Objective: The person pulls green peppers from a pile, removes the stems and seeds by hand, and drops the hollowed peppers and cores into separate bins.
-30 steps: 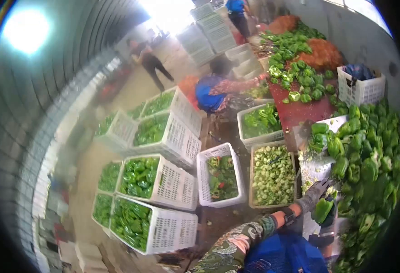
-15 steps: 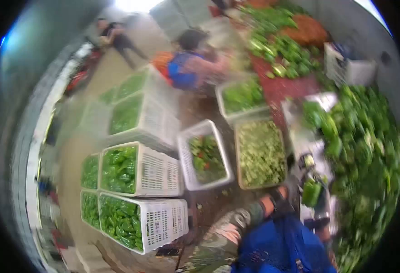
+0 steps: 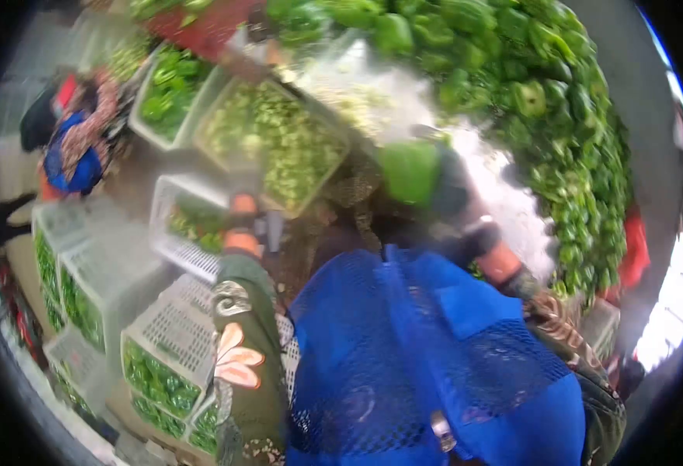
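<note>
My right hand, in a dark glove, grips a green bell pepper above the pale work surface. Motion blurs the pepper and the fingers. My left hand is out to the left, over the near edge of a beige crate of pale green pepper cores and bits. Its fingers are smeared, so I cannot make out their shape or whether they hold anything. Behind the surface rises a big heap of green bell peppers.
A white crate with some green and red pieces stands below my left forearm. Left of it are stacked white crates of peppers. Another crate of peppers is at the upper left, near a crouching person in a blue apron.
My view has swung right and down towards my blue apron. My left arm now stretches out over the crates, away from my right hand. The pepper remains in my right hand.
</note>
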`<state>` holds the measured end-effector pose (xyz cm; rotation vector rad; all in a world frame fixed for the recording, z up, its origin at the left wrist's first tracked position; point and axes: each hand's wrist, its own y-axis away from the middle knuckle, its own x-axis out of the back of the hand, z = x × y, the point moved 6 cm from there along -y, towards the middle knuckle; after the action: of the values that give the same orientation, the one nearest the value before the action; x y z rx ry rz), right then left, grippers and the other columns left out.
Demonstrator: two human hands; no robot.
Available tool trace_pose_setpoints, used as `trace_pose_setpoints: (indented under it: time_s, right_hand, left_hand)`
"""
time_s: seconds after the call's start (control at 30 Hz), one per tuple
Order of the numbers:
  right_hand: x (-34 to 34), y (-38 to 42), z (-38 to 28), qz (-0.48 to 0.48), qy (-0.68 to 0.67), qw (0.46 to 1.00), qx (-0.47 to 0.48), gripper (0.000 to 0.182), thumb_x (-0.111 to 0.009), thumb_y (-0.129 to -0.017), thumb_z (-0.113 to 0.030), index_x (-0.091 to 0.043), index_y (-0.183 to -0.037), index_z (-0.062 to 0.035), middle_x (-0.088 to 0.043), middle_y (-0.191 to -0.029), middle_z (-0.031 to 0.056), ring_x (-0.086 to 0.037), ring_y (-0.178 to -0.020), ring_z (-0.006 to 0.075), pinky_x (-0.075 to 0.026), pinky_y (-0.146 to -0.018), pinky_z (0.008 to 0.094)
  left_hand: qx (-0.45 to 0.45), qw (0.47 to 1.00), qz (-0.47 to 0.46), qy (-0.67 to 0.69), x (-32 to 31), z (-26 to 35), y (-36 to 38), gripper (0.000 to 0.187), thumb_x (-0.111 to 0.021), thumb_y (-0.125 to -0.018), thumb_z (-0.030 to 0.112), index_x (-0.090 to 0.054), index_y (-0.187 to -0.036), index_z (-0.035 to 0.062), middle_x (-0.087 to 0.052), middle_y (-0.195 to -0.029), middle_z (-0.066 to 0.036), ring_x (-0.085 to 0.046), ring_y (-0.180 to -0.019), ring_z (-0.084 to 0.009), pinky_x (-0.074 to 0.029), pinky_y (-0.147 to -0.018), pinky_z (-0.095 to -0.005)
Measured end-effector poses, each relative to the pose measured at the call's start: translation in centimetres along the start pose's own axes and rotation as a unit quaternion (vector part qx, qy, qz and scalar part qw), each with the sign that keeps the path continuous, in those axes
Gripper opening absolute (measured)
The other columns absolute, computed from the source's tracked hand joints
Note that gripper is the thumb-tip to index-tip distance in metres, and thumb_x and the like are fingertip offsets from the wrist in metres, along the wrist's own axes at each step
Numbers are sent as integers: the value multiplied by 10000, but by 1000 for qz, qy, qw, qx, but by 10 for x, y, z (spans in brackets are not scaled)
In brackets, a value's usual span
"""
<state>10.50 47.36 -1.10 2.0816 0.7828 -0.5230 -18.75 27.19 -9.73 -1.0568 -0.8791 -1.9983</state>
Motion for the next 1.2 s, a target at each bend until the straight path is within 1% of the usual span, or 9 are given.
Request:
trace_pose_setpoints:
  time_s: [0.07,0.17,0.33,0.47,0.6,0.7,0.77,0.87,1.2]
  right_hand:
    - [10,-16,4,-40,15,998,41,425,-415,-931,-341,-440,-1242,-54,-559,-1129,116,-565,-990,234,-472,-858,392]
    - [0,-34,7,-83,100,985,117,420,-477,-916,-283,-405,-1264,-57,-552,-1132,109,-555,-991,213,-460,-861,331]
    - [-17,-14,-21,-46,526,803,277,329,-578,-859,-98,-504,-1176,-45,-530,-1196,102,-532,-1062,174,-457,-887,291]
    - [-74,17,-57,-153,-14,971,181,447,-658,-791,-96,-489,-1200,-40,-550,-1173,82,-537,-1049,165,-440,-910,307]
    - [-68,34,-68,-171,193,936,238,497,-624,-826,-129,-429,-1271,-23,-567,-1156,57,-525,-1061,139,-407,-935,298]
    - [-56,30,-47,-201,-13,977,66,520,-620,-833,-176,-418,-1289,-29,-559,-1170,46,-500,-1100,135,-376,-968,300]
    - [-24,27,-26,-206,34,962,178,469,-580,-864,-226,-443,-1269,-34,-564,-1140,42,-497,-1085,133,-379,-957,302]
    - [17,9,17,-102,-106,988,50,396,-509,-905,-293,-483,-1219,-54,-557,-1109,42,-503,-1044,149,-398,-923,313]
    - [-84,48,-12,-225,-144,963,35,460,-436,-928,-378,-403,-1293,-99,-476,-1241,53,-460,-1147,182,-389,-970,344]
  left_hand:
    - [77,959,-37,270,27,79,12,686,-658,-807,275,-322,-1336,-4,-487,-1243,-227,-512,-1116,-313,-448,-922,-365]
    - [-66,865,-127,481,-2,117,56,655,-652,-810,198,-319,-1345,23,-471,-1268,-179,-476,-1160,-286,-413,-971,-365]
    - [-212,916,-100,325,-15,202,117,827,-709,-730,221,-227,-1370,14,-430,-1285,-208,-478,-1158,-304,-416,-954,-384]
    - [-90,860,-96,492,5,220,136,851,-742,-667,90,-241,-1351,18,-454,-1247,-179,-499,-1120,-290,-441,-929,-355]
    - [-118,860,-80,490,19,227,134,818,-704,-662,-47,-268,-1348,32,-430,-1283,-152,-459,-1160,-247,-398,-981,-369]
    - [-227,906,-21,356,39,256,143,834,-725,-656,8,-269,-1354,21,-409,-1311,-155,-441,-1183,-256,-375,-1007,-366]
    - [-274,945,42,176,53,277,153,920,-780,-601,110,-264,-1357,14,-412,-1300,-174,-454,-1163,-295,-380,-988,-375]
    - [-296,938,165,75,39,275,162,881,-768,-635,282,-293,-1329,21,-427,-1235,-219,-424,-1133,-394,-372,-949,-491]
    - [-390,915,75,-69,71,275,155,728,-678,-647,395,-432,-1196,-15,-446,-1141,-168,-401,-1082,-343,-353,-956,-428]
